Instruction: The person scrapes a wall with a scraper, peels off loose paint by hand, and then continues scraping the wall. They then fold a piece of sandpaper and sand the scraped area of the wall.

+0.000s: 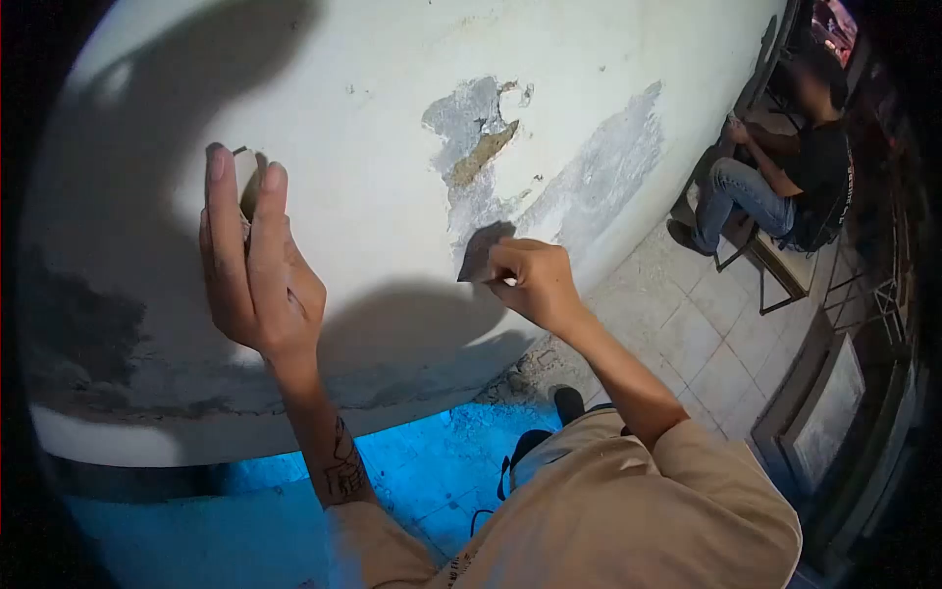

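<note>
My right hand (538, 280) pinches a thin, dark, flat scraper (481, 253) and holds it against the white wall (363, 187). The blade lies at the lower end of a rough grey patch (469, 113), where the paint is gone and a strip of brownish base shows. My left hand (257, 265) is raised in front of the wall, its fingers pointing up. Between and behind those fingers a pale, flat piece (247, 172) shows in part. The fingers hide most of it, so I cannot make out its kind.
A second grey patch (608, 162) lies farther right on the wall. Another person (810, 157) sits on a low bench (780, 263) at the upper right. Pale floor tiles (711, 344) run along the wall's foot, with rubble (535, 368) at its base. A framed panel (829, 412) stands at right.
</note>
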`<state>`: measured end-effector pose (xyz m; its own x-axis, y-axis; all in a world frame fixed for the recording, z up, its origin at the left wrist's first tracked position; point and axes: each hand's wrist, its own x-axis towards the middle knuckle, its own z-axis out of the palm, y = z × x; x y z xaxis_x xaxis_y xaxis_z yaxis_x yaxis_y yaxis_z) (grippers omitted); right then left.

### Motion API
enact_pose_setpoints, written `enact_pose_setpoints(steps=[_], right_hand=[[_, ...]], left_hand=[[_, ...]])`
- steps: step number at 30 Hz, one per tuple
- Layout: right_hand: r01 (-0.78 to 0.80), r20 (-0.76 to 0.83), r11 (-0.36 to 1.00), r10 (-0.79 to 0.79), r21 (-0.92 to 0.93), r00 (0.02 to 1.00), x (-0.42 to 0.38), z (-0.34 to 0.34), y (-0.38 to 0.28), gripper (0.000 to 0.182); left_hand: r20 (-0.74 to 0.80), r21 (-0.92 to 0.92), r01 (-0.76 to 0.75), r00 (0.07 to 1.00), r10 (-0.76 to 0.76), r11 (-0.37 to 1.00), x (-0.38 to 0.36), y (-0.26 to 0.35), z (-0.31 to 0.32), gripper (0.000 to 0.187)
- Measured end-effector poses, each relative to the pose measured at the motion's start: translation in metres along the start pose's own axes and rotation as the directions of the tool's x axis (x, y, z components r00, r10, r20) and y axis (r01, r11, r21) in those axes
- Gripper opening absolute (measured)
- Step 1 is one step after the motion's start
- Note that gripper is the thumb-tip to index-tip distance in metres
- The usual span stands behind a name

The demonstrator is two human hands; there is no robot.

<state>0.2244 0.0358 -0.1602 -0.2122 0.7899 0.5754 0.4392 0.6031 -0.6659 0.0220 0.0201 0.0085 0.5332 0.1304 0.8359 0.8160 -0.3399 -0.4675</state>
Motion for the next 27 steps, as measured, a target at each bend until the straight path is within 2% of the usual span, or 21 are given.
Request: enact_pose_setpoints(steps=[3,4,5,7,9,10,11,13,15,18,20,21,23,24,25,27], right_hand=[[0.088,0.01,0.995,-0.088,-0.036,0.996,0.002,-0.008,0.002,0.016],[0.062,-0.013,0.996,-0.063,-0.069,0.998,0.006,-0.021,-0.006,0.015],[0.018,-0.054,1.0,-0.017,0.018,0.998,0.008,-0.032,-0.009,0.015],[-0.102,-0.111,0.994,0.105,0.031,0.988,0.01,-0.043,-0.019,0.018],[0.018,-0.065,1.0,-0.019,-0.009,0.998,0.001,0.004,0.005,0.018],[0.011,-0.015,0.998,-0.013,-0.07,1.0,-0.001,0.004,0.009,0.016],[0.015,-0.016,0.997,-0.017,-0.075,1.0,-0.001,0.001,0.012,0.016],[0.025,-0.035,0.999,-0.026,-0.031,0.999,0.003,-0.013,0.005,0.017],[-0.06,-0.132,0.993,0.073,0.1,0.989,0.011,-0.038,-0.003,0.019],[-0.063,-0.149,0.998,0.066,0.025,0.987,0.005,-0.013,0.002,0.019],[0.034,0.02,0.999,-0.033,-0.031,0.999,0.002,0.0,0.009,0.015],[0.03,0.025,0.999,-0.029,-0.03,0.999,0.002,-0.003,0.009,0.015],[-0.043,-0.074,0.994,0.051,0.102,0.996,0.008,-0.021,0.01,0.014],[-0.064,-0.1,0.998,0.067,0.028,0.993,0.011,-0.037,0.003,0.014],[-0.063,-0.099,0.998,0.066,0.03,0.993,0.008,-0.025,0.006,0.014],[0.087,-0.097,0.995,-0.082,0.051,0.992,0.002,0.007,0.006,0.018]], left_hand=[[0.041,0.007,0.03,0.999,-0.03,1.0,0.001,0.0,0.002,0.026],[0.009,0.023,0.005,1.0,-0.005,1.0,0.0,-0.002,0.002,0.024],[-0.027,0.039,-0.012,1.0,0.013,0.999,-0.001,-0.004,0.004,0.023],[-0.061,0.004,-0.011,0.998,0.011,1.0,0.0,-0.004,0.008,0.024],[0.026,0.132,0.051,0.998,-0.055,0.99,0.0,0.001,0.003,0.024],[-0.027,0.035,0.037,0.999,-0.036,0.999,-0.001,-0.004,0.007,0.025],[-0.033,0.035,0.038,0.999,-0.037,0.999,-0.002,-0.003,0.006,0.025],[0.073,0.033,0.07,0.995,-0.072,0.997,-0.003,-0.003,0.001,0.029],[0.068,0.029,0.041,0.997,-0.042,0.999,-0.001,-0.006,0.001,0.029],[0.019,0.04,0.031,0.999,-0.032,0.999,0.0,-0.004,0.005,0.026],[-0.042,0.053,0.04,0.998,-0.038,0.998,0.002,-0.006,0.009,0.026],[-0.023,0.061,0.046,0.999,-0.044,0.997,-0.001,-0.006,0.008,0.026],[-0.009,0.068,0.042,0.999,-0.042,0.997,-0.001,-0.005,0.008,0.027],[-0.011,0.022,0.09,0.996,-0.09,0.996,0.0,0.0,0.006,0.027],[-0.012,-0.024,0.137,0.99,-0.137,0.99,0.002,0.002,0.004,0.027],[0.007,0.022,0.122,0.992,-0.122,0.992,0.003,0.003,-0.001,0.027]])
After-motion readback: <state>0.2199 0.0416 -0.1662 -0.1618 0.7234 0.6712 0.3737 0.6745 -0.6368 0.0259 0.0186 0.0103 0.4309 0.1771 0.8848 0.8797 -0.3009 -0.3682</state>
